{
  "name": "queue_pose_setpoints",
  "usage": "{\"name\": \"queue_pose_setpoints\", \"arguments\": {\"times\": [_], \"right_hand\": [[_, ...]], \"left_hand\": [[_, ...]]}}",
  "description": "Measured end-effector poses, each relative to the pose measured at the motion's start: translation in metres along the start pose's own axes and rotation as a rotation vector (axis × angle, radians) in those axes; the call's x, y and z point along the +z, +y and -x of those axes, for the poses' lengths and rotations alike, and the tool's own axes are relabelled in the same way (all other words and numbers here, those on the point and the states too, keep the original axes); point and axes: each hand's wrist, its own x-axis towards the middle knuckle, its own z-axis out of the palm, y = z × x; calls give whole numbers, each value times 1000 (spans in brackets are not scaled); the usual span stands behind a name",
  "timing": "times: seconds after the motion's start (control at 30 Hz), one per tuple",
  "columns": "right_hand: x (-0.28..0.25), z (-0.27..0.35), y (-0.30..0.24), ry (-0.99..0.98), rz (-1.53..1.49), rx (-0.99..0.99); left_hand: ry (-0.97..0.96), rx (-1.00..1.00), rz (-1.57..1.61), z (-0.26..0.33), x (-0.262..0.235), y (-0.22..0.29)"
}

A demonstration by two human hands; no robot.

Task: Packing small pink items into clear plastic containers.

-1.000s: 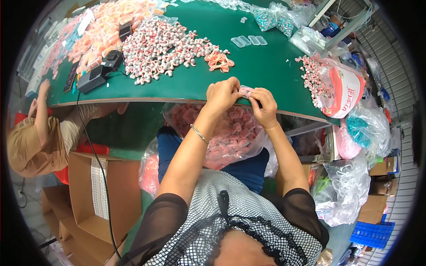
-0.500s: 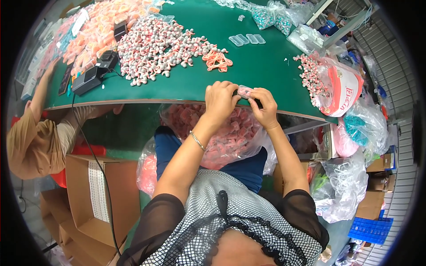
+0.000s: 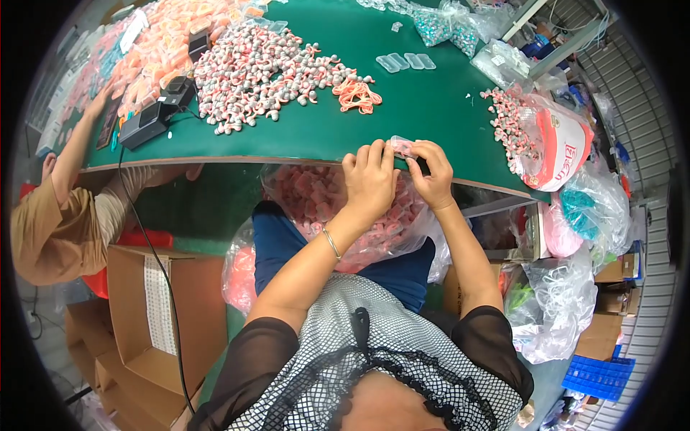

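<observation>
At the table's front edge, a small clear plastic case (image 3: 402,146) with something pink inside is held between my two hands. My left hand (image 3: 370,179) is closed at the case's left end, fingertips pressed on it, with the back of the hand hiding part of the grip. From the other side, my right hand (image 3: 433,174) pinches the case between thumb and fingers. Farther back lie a bundle of orange cords (image 3: 356,95) and two clear plastic cases (image 3: 405,62). A big heap of small pink-and-grey pieces (image 3: 259,75) spreads to the left.
An open plastic bag of pink pieces (image 3: 305,194) sits below the table edge, between my knees. Black boxes (image 3: 144,126) with a cable stand at left, near a co-worker's arm (image 3: 75,147). A red-and-white bag (image 3: 564,147) lies at right beside spilled pink pieces (image 3: 507,122).
My left hand has turned, its back now facing up more, and its fingers have come over the case's end. The case stays in both hands. The co-worker's arm has shifted.
</observation>
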Motion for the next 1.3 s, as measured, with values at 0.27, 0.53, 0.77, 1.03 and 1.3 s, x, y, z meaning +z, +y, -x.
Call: {"name": "queue_pose_setpoints", "arguments": {"times": [0.27,0.53,0.77,1.03,1.3], "right_hand": [[2,1,3,2,-3,-17],[1,3,2,-7,-17,38],[0,2,1,-6,-6,4],[1,0,-1,3,-10,-32],[1,1,3,-2,6,-63]], "left_hand": [[24,-70,264,-9,0,-12],[39,-141,270,-8,4,-7],[187,-68,148,-8,16,-8],[125,-295,257,-19,15,-3],[-23,-406,250,-30,6,-4]]}}
